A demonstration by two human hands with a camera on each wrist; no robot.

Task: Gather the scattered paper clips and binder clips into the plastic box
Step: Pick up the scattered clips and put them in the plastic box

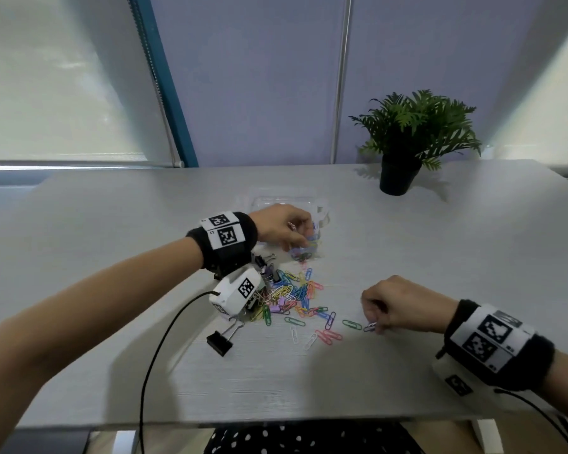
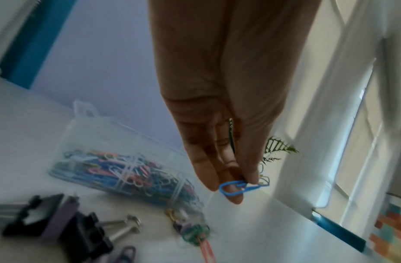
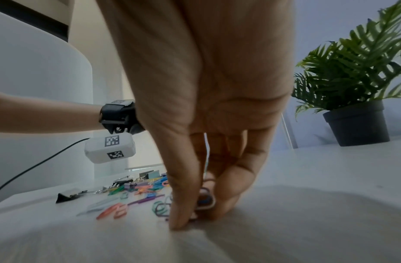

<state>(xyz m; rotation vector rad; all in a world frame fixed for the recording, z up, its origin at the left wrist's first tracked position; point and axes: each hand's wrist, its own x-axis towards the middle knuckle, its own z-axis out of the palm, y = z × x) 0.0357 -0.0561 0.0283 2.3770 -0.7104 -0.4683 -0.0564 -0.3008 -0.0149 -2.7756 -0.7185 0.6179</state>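
A clear plastic box [image 1: 322, 209] [image 2: 87, 140] lies at the table's middle, partly filled with coloured paper clips. My left hand [image 1: 304, 234] [image 2: 234, 185] hovers at its near right side and pinches a blue paper clip [image 2: 232, 188] with a few more. A pile of coloured paper clips [image 1: 295, 294] [image 3: 145, 190] and binder clips lies nearer me. A black binder clip [image 1: 219, 341] sits at the pile's near left. My right hand [image 1: 374, 322] [image 3: 195, 213] presses down on the table right of the pile and pinches a purple paper clip [image 1: 369, 327]. A green clip [image 1: 352, 324] lies beside it.
A potted green plant [image 1: 404, 152] [image 3: 357, 122] stands at the table's back right. Black and purple binder clips [image 2: 60, 224] lie under my left wrist. A cable [image 1: 158, 348] runs from the left wrist camera over the table's front edge [image 1: 276, 421].
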